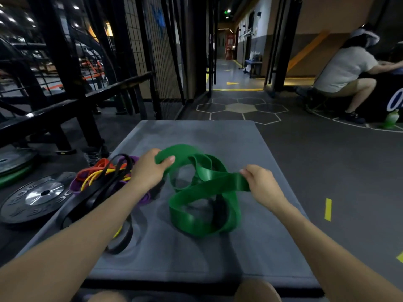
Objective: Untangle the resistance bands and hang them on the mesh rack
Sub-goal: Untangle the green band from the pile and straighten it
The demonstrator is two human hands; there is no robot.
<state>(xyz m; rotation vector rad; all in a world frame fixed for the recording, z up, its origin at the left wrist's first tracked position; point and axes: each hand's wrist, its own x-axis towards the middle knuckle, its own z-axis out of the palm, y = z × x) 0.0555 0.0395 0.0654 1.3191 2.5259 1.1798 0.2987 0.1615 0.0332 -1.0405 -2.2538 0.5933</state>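
Note:
A wide green resistance band (pixel 205 192) lies in twisted loops over the grey mat (pixel 218 258). My left hand (pixel 150 168) grips one loop of it at the upper left, thumb on top. My right hand (pixel 259 182) pinches another stretch of the green band at the right. Both hands hold it slightly raised, and its lower loops rest on the mat. To the left sits a tangled pile of bands (pixel 102 177) in black, purple, orange and yellow, partly under my left forearm. A black mesh rack (pixel 152 51) stands at the back, left of centre.
Weight plates (pixel 37 197) lie on the floor to the left, beside black rack frames (pixel 65 110). A person (pixel 344 77) sits crouched at the far right, near a green bottle (pixel 391 119). A corridor (pixel 231 70) opens straight ahead.

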